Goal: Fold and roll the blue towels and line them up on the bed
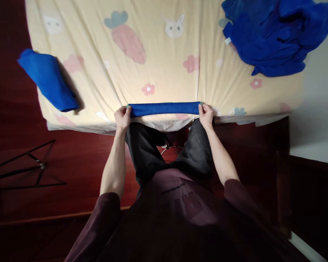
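A long, narrow strip of folded blue cloth (165, 108) lies along the near edge of the bed, stretched between my hands. My left hand (123, 117) pinches its left end, where a bit of green edging shows. At the opposite end, my right hand (206, 115) grips the cloth between thumb and fingers, again by a small green edge. Both hands rest low over the bed's front edge. The fingertips beneath the cloth are hidden.
A rolled blue cloth (49, 80) lies at the bed's left edge. Rumpled blue cloths (273, 36) with a white tag are heaped at the back right. The patterned yellow sheet (164, 69) is wrinkled. A black folding stand (30, 165) is on the floor at left.
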Demonstrator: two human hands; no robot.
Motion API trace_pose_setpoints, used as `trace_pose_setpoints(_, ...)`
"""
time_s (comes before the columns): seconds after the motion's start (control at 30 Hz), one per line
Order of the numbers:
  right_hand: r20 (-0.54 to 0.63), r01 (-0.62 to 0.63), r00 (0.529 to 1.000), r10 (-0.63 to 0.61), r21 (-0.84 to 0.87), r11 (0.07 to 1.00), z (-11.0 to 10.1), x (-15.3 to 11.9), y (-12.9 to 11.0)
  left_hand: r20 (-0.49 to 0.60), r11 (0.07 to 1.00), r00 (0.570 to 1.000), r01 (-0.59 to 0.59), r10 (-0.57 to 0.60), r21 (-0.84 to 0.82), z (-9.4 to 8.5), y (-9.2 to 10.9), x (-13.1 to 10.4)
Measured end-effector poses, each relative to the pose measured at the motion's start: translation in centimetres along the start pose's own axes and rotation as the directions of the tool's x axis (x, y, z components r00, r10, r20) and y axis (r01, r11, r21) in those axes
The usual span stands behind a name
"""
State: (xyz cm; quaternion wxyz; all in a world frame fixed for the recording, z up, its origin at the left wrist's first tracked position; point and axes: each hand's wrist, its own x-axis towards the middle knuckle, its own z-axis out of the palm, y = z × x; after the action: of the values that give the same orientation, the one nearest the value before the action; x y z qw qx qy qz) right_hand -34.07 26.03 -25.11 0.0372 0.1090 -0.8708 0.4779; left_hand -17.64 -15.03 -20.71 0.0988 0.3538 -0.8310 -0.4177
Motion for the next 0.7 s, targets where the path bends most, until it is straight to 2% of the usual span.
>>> trace_pose_setpoints(0.57, 0.039, -0.013, 0.999, 0.015, -0.051, 0.999, 0.2, 0.0, 1.0, 0.029, 0.999, 1.0, -0.012, 0.011, 0.04, 0.3, -0.9, 0.3)
trace_pose_setpoints(0.63, 0.015, -0.032, 0.999, 0.033, -0.025, 0.999, -0.1, 0.2, 1.1, 0.02, 1.0, 1.0, -0.006, 0.006, 0.012, 0.0, -1.0, 0.3)
trace_pose_setpoints(0.7, -0.048, -0.048, 0.998, 0.047, -0.012, 0.999, -0.7, 0.2, 0.8, -0.043, 1.0, 0.999, -0.022, 0.021, -0.022, -0.8, -0.8, 0.0)
